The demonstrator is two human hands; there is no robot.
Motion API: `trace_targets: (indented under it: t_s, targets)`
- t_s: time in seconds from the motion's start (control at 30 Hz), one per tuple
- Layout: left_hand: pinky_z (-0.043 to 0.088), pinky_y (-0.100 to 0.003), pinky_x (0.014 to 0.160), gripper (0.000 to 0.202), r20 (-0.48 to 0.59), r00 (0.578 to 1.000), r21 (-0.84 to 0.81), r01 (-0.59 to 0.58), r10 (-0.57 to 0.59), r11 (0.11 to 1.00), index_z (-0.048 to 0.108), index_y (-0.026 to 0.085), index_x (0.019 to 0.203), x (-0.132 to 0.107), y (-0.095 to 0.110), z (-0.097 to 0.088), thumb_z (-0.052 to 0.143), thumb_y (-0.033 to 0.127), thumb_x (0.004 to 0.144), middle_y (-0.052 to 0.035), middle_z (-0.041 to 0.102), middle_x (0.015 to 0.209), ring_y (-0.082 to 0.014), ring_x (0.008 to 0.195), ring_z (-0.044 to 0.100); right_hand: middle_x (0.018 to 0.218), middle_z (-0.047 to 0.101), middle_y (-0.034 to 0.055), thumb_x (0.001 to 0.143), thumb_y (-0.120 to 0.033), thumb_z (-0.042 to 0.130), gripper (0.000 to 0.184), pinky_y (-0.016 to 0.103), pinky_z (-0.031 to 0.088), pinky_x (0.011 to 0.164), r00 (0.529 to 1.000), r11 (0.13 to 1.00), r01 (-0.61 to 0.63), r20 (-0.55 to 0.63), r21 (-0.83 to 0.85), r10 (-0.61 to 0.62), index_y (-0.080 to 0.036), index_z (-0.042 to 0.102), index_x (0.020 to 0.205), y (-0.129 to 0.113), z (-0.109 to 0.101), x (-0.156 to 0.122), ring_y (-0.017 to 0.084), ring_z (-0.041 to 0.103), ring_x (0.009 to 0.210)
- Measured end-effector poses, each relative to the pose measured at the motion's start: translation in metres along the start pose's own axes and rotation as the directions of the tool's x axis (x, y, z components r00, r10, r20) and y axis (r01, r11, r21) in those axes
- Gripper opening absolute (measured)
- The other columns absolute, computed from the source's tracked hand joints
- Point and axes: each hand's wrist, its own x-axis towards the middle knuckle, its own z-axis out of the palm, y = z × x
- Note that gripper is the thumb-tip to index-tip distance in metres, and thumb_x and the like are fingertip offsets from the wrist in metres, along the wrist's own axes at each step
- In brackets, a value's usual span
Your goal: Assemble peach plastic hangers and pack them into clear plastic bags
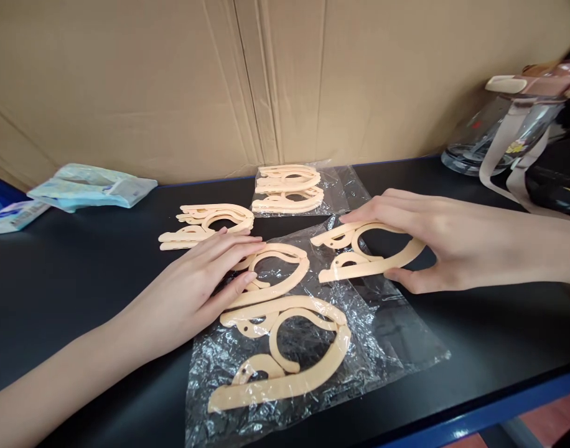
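My right hand (418,239) grips a folded cream plastic travel hanger (373,267), thumb on its near edge and fingers along the far one. My left hand (196,280) is closed over the left end of another folded hanger (292,283), its thumb and fingertips touching it; part of that hanger is hidden beneath the hand. Closer to me, a larger-looking folded hanger (308,379) lies on or inside a crinkled clear plastic bag (383,336); which one I cannot tell. Just beyond my left fingers rests a small group of folded hangers (191,236).
Several hangers (289,180) in a clear bag lie at the back of the black table (102,267), against a cardboard wall (173,81). Pale blue tissue packs (89,190) lie at left. A transparent bottle (490,130) with a strap stands at back right.
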Motion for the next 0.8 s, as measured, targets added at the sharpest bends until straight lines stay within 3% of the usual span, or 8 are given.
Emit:
trace_targets:
  t_s: [0.17,0.4,0.67,0.8]
  targets:
    - [0.027,-0.043,0.123,0.043,-0.002,1.0,-0.012,0.006,-0.006,1.0,0.047,0.033,0.141,-0.001,0.001,0.0,0.041,0.049,0.102,0.0016,0.056,0.145,-0.0222,0.14,0.045,0.124,0.06,0.0065,0.081,-0.037,0.065,0.066,0.041,0.051,0.089,0.994,1.0,0.02,-0.103,-0.011,-0.021,-0.026,0.043,0.142,0.002,0.002,0.003,0.026,0.058,0.11]
    - [0.031,-0.041,0.12,0.044,-0.017,0.999,-0.042,0.047,-0.048,0.998,0.052,0.032,0.138,-0.001,0.005,0.001,0.04,0.053,0.101,0.0008,0.057,0.144,-0.0242,0.139,0.046,0.119,0.064,0.0111,0.081,-0.027,0.063,0.054,0.041,0.046,0.093,0.99,0.993,0.115,-0.073,-0.035,-0.117,-0.017,0.051,0.133,-0.003,0.016,0.013,0.027,0.058,0.107]
    - [0.032,-0.036,0.119,0.043,-0.001,1.0,-0.021,0.024,-0.024,0.999,0.049,0.032,0.14,-0.001,0.003,-0.001,0.042,0.05,0.102,0.0014,0.057,0.144,-0.0225,0.139,0.045,0.124,0.064,0.013,0.087,-0.037,0.063,0.057,0.044,0.043,0.095,0.985,0.988,0.149,-0.089,0.031,-0.146,-0.016,0.049,0.138,-0.003,0.032,0.02,0.028,0.056,0.11]
    - [0.03,-0.033,0.119,0.042,0.007,1.0,-0.02,0.029,-0.029,0.999,0.048,0.032,0.14,-0.001,0.004,0.0,0.041,0.049,0.102,0.0024,0.056,0.144,-0.0196,0.139,0.044,0.124,0.063,0.0135,0.085,-0.034,0.065,0.06,0.044,0.043,0.094,0.984,0.988,0.155,-0.098,0.024,-0.152,-0.014,0.048,0.139,-0.001,0.033,0.02,0.028,0.057,0.108]
